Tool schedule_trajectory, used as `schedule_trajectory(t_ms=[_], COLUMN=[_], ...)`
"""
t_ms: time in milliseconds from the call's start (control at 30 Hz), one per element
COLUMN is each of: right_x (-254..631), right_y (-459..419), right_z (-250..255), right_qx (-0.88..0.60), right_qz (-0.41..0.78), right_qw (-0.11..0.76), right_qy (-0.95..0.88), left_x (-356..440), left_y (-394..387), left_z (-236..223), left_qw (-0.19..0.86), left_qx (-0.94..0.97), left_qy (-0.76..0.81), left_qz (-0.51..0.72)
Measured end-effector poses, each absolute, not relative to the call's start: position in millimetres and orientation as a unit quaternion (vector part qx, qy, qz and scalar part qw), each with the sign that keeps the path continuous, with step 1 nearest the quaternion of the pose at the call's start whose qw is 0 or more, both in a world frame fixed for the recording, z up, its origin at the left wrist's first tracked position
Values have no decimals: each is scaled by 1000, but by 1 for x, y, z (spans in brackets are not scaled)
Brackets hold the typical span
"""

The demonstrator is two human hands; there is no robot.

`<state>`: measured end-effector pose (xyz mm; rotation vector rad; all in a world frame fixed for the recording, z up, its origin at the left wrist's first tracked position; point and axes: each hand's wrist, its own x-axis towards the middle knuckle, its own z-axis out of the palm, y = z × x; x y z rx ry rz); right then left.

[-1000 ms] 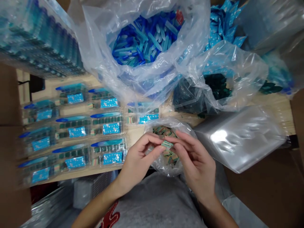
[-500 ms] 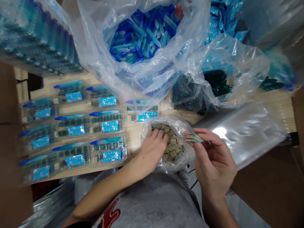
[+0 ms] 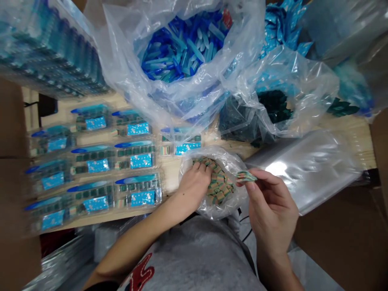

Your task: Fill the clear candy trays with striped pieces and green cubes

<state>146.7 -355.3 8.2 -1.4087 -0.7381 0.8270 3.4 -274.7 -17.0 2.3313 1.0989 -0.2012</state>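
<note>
Several striped pieces (image 3: 246, 176) are pinched together by my right hand (image 3: 274, 210) so none slips, beside a plastic bag (image 3: 232, 209) whose wide mouth lets my left hand (image 3: 194, 185) reach the loose pieces (image 3: 221, 188) inside, though I cannot tell whether its curled fingers grip any.

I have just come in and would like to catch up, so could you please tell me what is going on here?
The person's right hand pinches a few small striped pieces. The left hand has its fingers among similar pieces in a clear plastic bag; whether it grips any is hidden. To the left, filled clear packs lie on the wooden table. Behind is a large open bag of blue and turquoise pieces.
</note>
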Motion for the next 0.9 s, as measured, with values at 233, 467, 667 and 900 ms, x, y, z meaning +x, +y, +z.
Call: schedule_trajectory(t_ms=[233, 467, 667, 900], right_x=[144, 130, 126, 116], right_y=[-353, -347, -348, -353], right_z=[19, 30, 31, 26], right_qx=[-531, -539, -561, -615], right_qz=[480, 449, 395, 351], right_qw=[610, 553, 538, 501], right_qy=[-340, -450, -490, -498], left_x=[-21, -31, -38, -36], left_y=[-276, -288, -297, -296], left_z=[26, 58, 56, 46], left_qw=[505, 518, 460, 348], left_qx=[670, 643, 722, 773], left_qy=[492, 470, 403, 390], left_qz=[234, 312, 323, 360])
